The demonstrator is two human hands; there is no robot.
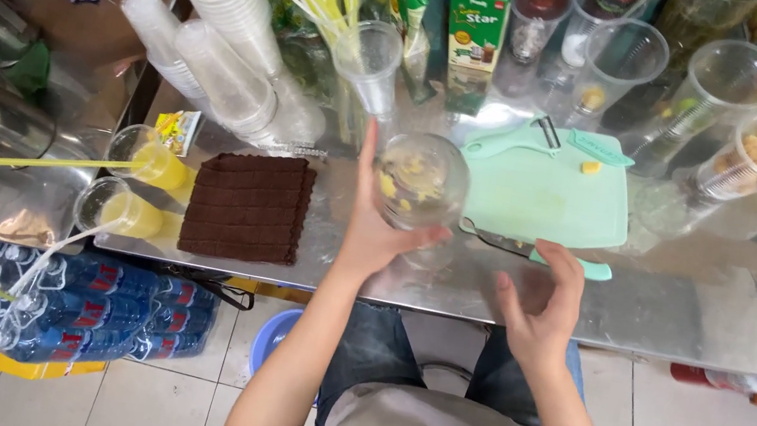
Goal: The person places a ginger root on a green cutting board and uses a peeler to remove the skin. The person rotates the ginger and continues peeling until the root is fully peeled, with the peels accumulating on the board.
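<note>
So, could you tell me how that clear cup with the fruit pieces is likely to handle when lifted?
The clear plastic cup in the left hand looks thin, so it probably flexes if squeezed. Holding only a few pieces, it is likely light and might tip easily.

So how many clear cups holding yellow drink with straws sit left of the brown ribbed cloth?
2: one clear cup of yellow drink behind, another nearer, both left of the brown ribbed cloth.

Knife point(494, 240) handle under R hand point(540, 310)

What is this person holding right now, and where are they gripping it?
The left hand holds a clear plastic cup with yellow fruit pieces inside, gripped around its side wall. The right hand holds nothing; it hovers open by the knife.
</note>
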